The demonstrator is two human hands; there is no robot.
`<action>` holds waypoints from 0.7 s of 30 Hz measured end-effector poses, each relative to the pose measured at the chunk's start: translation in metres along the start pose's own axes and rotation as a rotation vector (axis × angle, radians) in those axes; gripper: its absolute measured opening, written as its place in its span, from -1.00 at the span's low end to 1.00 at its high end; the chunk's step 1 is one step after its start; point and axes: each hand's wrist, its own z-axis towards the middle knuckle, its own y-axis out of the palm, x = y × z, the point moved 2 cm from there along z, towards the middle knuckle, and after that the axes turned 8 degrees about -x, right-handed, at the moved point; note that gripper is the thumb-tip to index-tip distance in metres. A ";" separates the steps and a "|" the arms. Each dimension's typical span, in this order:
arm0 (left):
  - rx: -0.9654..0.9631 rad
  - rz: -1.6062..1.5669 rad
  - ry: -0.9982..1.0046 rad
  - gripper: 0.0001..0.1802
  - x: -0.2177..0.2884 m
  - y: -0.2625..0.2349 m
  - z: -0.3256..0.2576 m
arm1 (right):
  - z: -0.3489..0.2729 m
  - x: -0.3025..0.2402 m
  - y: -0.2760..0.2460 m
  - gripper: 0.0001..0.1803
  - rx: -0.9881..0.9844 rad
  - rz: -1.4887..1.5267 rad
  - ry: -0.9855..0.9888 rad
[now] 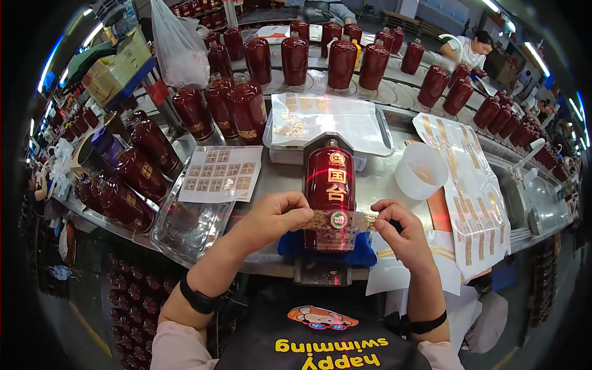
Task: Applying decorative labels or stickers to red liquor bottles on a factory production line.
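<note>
Centrally, both hands, left hand (279, 216) and right hand (399, 229), pinch a gold label strip (338, 221) across the red bottle (330, 191); white cup (421, 169) at two o'clock looks empty.

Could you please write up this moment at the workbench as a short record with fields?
Setting: metal workbench crowded with dark red bottles
Centre item: red bottle lying on a blue cloth
Left hand: pinches one end of a gold label strip
Right hand: pinches the other end
Strip: stretched across the bottle
Nearby: white cup, sheet of gold square labels
</note>
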 end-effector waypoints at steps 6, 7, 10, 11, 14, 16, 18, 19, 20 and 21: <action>0.006 -0.091 0.028 -0.82 -0.005 -0.003 0.006 | 0.007 0.007 0.004 -0.88 0.013 0.027 0.021; 0.005 -0.102 0.025 -0.82 -0.007 -0.004 0.006 | 0.008 0.008 0.005 -0.88 0.010 0.022 0.008; -0.011 -0.145 0.024 -0.82 -0.005 -0.005 0.006 | 0.011 0.010 0.007 -0.89 0.010 0.019 -0.004; -0.011 -0.146 0.021 -0.82 -0.007 -0.006 0.006 | 0.011 0.011 0.007 -0.89 0.009 0.021 -0.001; -0.009 -0.144 0.017 -0.81 -0.009 -0.007 0.008 | 0.012 0.014 0.008 -0.88 0.005 0.024 0.006; -0.009 -0.135 0.018 -0.80 -0.009 -0.007 0.008 | 0.013 0.015 0.008 -0.88 0.001 0.023 -0.003; -0.014 -0.140 0.019 -0.79 -0.008 -0.008 0.008 | 0.015 0.015 0.009 -0.87 0.007 0.019 -0.017; -0.018 -0.144 0.019 -0.79 -0.008 -0.009 0.009 | 0.016 0.014 0.009 -0.86 0.015 0.015 -0.024; -0.021 -0.145 0.020 -0.79 -0.008 -0.010 0.009 | 0.017 0.013 0.010 -0.86 0.018 0.016 -0.024; -0.024 -0.144 0.021 -0.79 -0.008 -0.010 0.009 | 0.018 0.013 0.010 -0.85 0.022 0.018 -0.026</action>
